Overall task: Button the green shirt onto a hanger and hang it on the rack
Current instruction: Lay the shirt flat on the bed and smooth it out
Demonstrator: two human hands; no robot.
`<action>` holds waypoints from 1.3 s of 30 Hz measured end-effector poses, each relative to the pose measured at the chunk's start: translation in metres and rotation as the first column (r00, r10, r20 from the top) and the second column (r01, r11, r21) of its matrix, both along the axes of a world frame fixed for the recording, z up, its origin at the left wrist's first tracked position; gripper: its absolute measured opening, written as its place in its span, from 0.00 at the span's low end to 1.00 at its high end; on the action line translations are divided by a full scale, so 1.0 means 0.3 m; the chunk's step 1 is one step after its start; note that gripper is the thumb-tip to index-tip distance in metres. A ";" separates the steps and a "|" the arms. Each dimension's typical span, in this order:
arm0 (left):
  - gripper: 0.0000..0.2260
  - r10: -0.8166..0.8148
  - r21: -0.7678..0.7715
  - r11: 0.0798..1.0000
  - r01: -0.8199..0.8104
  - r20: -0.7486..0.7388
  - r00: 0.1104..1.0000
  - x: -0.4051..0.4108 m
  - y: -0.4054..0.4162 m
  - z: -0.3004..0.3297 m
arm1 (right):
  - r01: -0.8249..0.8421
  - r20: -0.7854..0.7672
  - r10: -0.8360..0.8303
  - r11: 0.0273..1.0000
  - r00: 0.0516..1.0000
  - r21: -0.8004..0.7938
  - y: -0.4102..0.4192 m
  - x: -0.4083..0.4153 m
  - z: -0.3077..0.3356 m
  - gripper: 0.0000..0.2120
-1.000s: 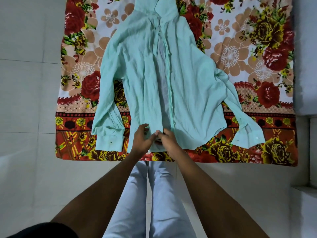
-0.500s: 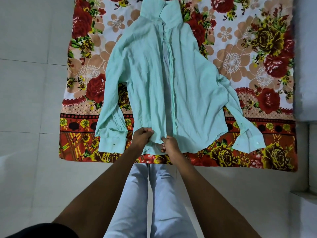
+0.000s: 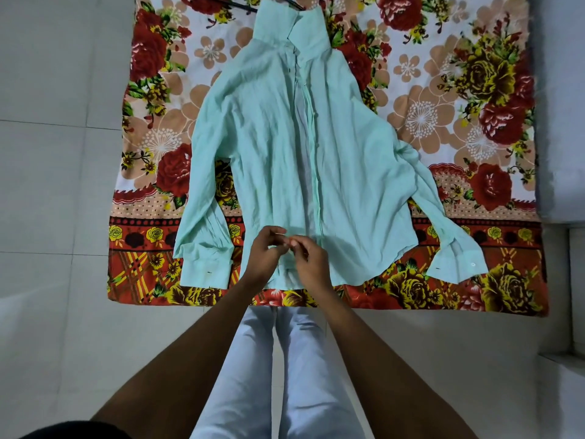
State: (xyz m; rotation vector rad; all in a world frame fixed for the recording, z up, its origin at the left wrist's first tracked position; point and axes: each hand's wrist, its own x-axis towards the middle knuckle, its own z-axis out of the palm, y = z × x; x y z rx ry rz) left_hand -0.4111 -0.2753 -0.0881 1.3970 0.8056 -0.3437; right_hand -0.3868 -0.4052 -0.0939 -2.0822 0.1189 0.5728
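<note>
Your left hand (image 3: 264,253) and right hand (image 3: 308,259) seemingly pinch the green shirt (image 3: 285,153) placket near its hem; mismatching button and hole skews it.

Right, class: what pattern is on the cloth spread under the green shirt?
A floral print: red roses, tan blossoms on white; head view.

The hanger (image 3: 250,6) shows only as thin dark bars at the top edge, its hook cut off and its body hidden under the shirt (image 3: 269,147) collar. Low in the middle of the frame, the left hand (image 3: 264,258) and right hand (image 3: 311,264) cover the hem; whether a button sits between their fingertips is too small to tell. The cloth (image 3: 474,128) is cut off at the top edge
</note>
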 end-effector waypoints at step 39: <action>0.13 -0.438 0.813 0.494 0.308 -0.073 0.896 -0.139 0.151 -0.020 | 0.399 0.035 -0.400 0.916 0.916 0.034 -0.047 -0.029 0.042 0.16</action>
